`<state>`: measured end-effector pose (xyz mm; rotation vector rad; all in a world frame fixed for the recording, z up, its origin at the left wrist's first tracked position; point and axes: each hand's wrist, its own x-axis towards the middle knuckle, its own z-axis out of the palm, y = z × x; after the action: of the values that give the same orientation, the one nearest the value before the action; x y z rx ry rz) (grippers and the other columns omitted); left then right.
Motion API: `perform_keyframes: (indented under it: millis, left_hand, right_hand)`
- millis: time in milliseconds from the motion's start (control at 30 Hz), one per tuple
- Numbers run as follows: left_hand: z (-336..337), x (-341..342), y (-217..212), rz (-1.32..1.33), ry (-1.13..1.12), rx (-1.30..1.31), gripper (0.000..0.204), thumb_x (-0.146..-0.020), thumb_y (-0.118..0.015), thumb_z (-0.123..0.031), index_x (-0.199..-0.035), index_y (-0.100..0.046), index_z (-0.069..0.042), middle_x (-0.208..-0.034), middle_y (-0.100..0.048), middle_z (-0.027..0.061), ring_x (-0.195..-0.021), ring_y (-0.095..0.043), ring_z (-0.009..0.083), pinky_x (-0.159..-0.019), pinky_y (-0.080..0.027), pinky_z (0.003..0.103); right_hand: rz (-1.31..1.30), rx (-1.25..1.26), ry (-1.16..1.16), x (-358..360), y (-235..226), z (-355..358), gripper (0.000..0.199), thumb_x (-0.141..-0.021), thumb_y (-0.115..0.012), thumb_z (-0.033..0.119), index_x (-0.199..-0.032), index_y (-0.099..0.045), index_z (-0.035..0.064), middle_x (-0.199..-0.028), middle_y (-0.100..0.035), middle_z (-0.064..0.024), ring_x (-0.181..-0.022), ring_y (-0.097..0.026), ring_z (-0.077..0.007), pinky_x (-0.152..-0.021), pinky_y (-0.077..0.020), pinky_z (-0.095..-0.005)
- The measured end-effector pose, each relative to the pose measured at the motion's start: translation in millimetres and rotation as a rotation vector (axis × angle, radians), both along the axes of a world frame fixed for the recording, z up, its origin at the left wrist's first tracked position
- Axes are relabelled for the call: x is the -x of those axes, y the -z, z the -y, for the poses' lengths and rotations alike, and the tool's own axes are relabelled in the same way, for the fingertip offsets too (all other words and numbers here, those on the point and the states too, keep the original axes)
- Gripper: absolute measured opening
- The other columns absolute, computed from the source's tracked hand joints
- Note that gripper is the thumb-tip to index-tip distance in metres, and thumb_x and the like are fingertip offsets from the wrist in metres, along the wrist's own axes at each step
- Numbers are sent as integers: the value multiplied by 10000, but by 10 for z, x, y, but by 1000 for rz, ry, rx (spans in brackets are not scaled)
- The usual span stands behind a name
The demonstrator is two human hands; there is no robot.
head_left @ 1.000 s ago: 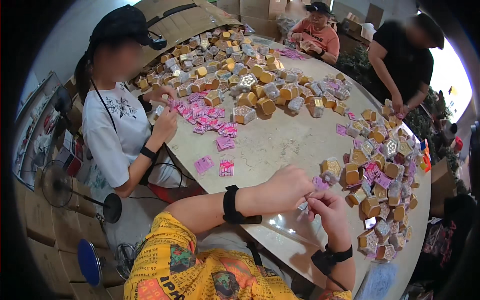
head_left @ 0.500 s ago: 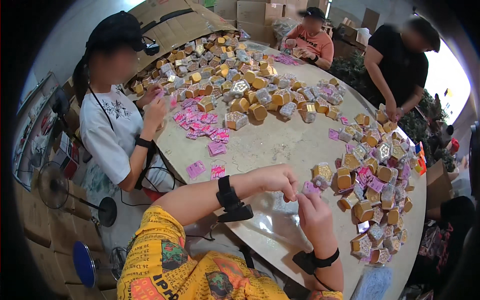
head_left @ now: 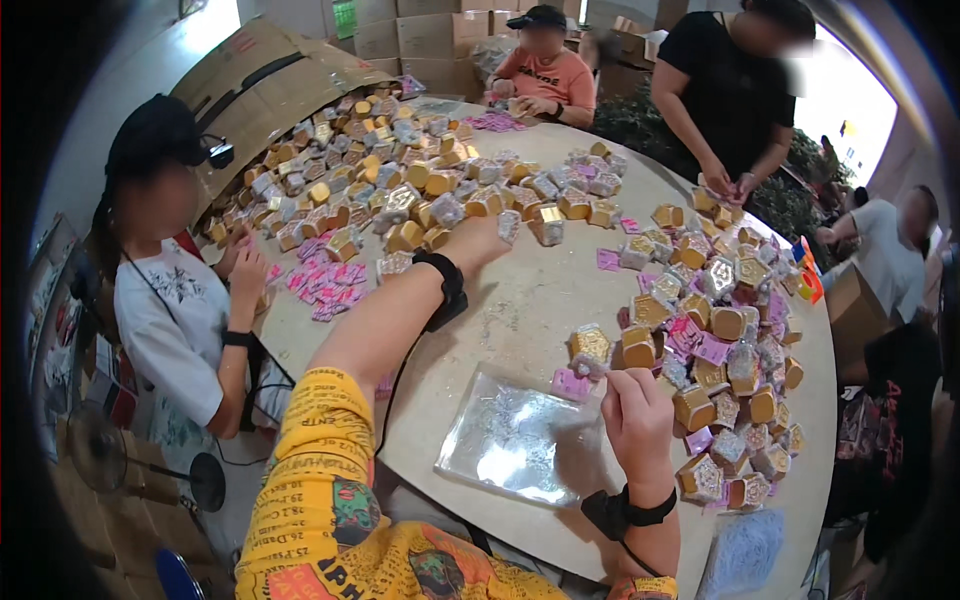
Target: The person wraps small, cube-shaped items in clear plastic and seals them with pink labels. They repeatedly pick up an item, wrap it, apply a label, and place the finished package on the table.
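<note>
My left arm stretches across the table to the large pile. My left hand (head_left: 475, 243) is at a silver, glittery house-shaped ornament (head_left: 508, 227) on its near edge; the fingers are mostly hidden, so I cannot tell whether they grip it. Nearer to me, my right hand (head_left: 637, 408) has thumb and forefinger pinched together. Just beyond those fingertips are a gold ornament with a whitish, glittery face (head_left: 590, 343) and a pink tag (head_left: 572, 384). Anything held in the pinch is too small to make out.
A shiny clear plastic sheet (head_left: 520, 440) lies before me. Tagged ornaments (head_left: 725, 320) heap up on the right, near a pale blue bundle (head_left: 743, 555). Pink tags (head_left: 328, 285) lie left. Co-workers (head_left: 165, 290) stand or sit around the table.
My left hand has left my right hand and reached forward to the large pile, uncovering the plastic sheet. My right hand stays near the tagged ornament. The view has shifted rightward.
</note>
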<state>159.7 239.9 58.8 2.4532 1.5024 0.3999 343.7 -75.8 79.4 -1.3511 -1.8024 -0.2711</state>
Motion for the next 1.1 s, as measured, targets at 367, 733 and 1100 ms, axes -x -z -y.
perform_keyframes:
  millis: [367, 733, 1100]
  left_hand:
    - [-382, -576, 460, 81, -196, -190, 227, -873, -511, -127, -998, -585, 47, -882, -676, 239, -852, -669, 388, -716, -518, 481]
    - [-440, -608, 459, -116, -10, -199, 485, -866, -499, -137, -1350, -477, -171, -1004, -646, 217, -940, -627, 400, -769, -504, 502]
    - [-514, -600, 618, -54, -32, -199, 226, -871, -501, -209, -1050, -573, -91, -954, -627, 212, -910, -624, 386, -770, -504, 486]
  right_hand:
    - [-105, -3, 12, -119, -102, 29, 175, -739, -651, -75, -896, -613, -8, -783, -590, -130, -631, -588, -277, -542, -470, -355]
    - [-93, -50, -6, -137, -192, 56, 199, -718, -665, -32, -910, -627, 1, -796, -599, -120, -653, -608, -276, -560, -493, -351]
    - [-77, -19, 3, -218, -147, -15, 190, -730, -653, -30, -914, -629, 9, -781, -588, -115, -647, -600, -282, -582, -499, -360]
